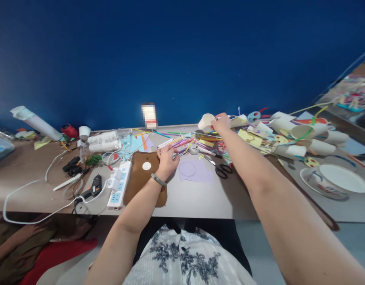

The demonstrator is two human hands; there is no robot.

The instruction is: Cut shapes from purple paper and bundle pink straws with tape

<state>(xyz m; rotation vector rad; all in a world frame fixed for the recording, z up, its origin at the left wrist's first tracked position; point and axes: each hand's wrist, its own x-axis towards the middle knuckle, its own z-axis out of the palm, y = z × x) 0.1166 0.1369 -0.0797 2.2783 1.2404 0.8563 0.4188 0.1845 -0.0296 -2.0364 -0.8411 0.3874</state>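
The grey tabletop [194, 202] is running along a deep-blue wall [182, 59], and the paper cup [205, 122] is sitting near its back edge, right-hand fingers pinching the rim (right hand [222, 122]), long axis leaning, mouth facing up and toward the right. The left hand [168, 162] is hovering or resting over the pens [185, 141], fingers curling; grip on the slim object there: cannot tell. Lilac paper [197, 173] bearing a drawn circle and black-handled scissors [223, 171] are lying in front, the pen clutter crowding the space between both hands.
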